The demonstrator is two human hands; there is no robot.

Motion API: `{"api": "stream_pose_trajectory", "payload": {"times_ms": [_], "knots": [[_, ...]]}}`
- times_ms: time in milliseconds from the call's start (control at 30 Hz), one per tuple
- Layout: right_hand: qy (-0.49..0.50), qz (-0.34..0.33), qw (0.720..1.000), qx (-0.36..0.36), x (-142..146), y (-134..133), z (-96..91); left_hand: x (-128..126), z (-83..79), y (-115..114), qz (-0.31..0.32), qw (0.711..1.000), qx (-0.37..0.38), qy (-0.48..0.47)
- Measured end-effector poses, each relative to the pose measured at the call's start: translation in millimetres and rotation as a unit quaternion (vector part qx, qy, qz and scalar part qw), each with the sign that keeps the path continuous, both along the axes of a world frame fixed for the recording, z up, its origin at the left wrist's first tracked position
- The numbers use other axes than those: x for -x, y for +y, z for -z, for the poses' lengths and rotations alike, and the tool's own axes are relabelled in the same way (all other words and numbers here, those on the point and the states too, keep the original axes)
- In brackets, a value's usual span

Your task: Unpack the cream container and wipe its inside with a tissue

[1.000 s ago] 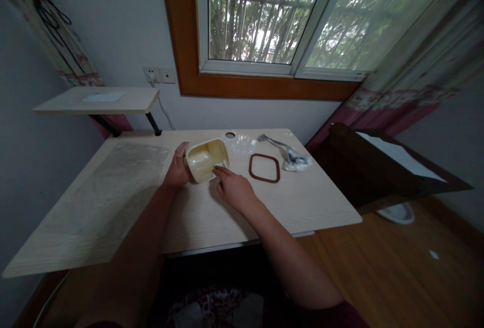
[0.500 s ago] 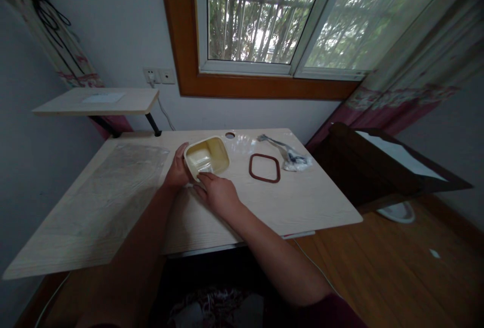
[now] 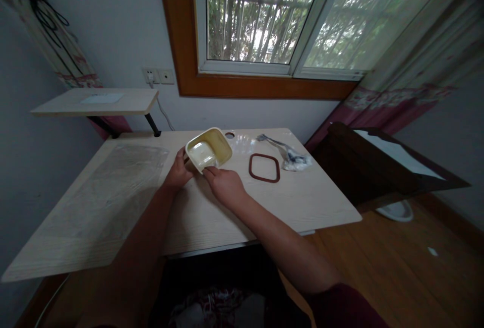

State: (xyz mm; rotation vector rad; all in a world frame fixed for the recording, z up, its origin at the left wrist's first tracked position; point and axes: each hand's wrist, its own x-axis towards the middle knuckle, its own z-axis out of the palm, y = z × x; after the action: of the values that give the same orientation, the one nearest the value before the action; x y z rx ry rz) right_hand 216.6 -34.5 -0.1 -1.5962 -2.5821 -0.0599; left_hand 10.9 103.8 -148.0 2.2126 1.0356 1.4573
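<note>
A cream-coloured, square-cornered plastic container (image 3: 221, 147) is held above the table, tilted so that its open inside shows. My left hand (image 3: 178, 170) grips its left side, with the fingers partly hidden behind it. At the near rim, my right hand (image 3: 226, 184) has its fingers closed on the container's edge. Something clear and shiny, perhaps film, shows inside near those fingers. To the right, a brown-red square ring frame (image 3: 279, 171) lies flat on the table, apart from both hands.
A clear plastic bag with dark and grey items (image 3: 295, 160) lies on the table (image 3: 313, 202) at the right. Transparent sheeting (image 3: 102, 186) covers the table's left part. A raised shelf (image 3: 94, 102) stands at the back left. A dark brown piece of furniture (image 3: 363, 171) is beyond the right edge.
Both hands have raised the container slightly and tipped it further, so it sits a little farther back. My right hand has shifted slightly right along the rim.
</note>
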Motion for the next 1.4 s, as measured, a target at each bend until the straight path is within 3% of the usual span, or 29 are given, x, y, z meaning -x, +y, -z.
{"api": "stream_pose_trajectory", "payload": {"times_ms": [200, 400, 633, 800, 1133, 1400], "knots": [[-0.058, -0.013, 0.998, -0.006, -18, 9, -11.9, 3, 1.4, 1, -0.011, 0.998, 0.059, 0.024], [-0.105, -0.017, 0.994, -0.014, -33, 18, -14.2, 2, -24.9, -12, -0.056, 0.997, 0.019, 0.048], [-0.126, -0.052, 0.990, -0.025, -38, 25, -10.4, 6, -48.1, -34, -0.125, 0.987, 0.016, -0.096], [-0.128, -0.064, 0.989, -0.041, -41, 28, -6.8, 5, -51.9, -42, -0.088, 0.976, 0.084, -0.181], [-0.131, -0.078, 0.988, -0.039, -45, 38, 4.3, -6, -52.2, -42, -0.043, 0.963, 0.192, -0.182], [-0.137, -0.029, 0.990, -0.019, -42, 39, 9.3, -11, -49.6, -43, -0.010, 0.948, 0.265, -0.176]]}}
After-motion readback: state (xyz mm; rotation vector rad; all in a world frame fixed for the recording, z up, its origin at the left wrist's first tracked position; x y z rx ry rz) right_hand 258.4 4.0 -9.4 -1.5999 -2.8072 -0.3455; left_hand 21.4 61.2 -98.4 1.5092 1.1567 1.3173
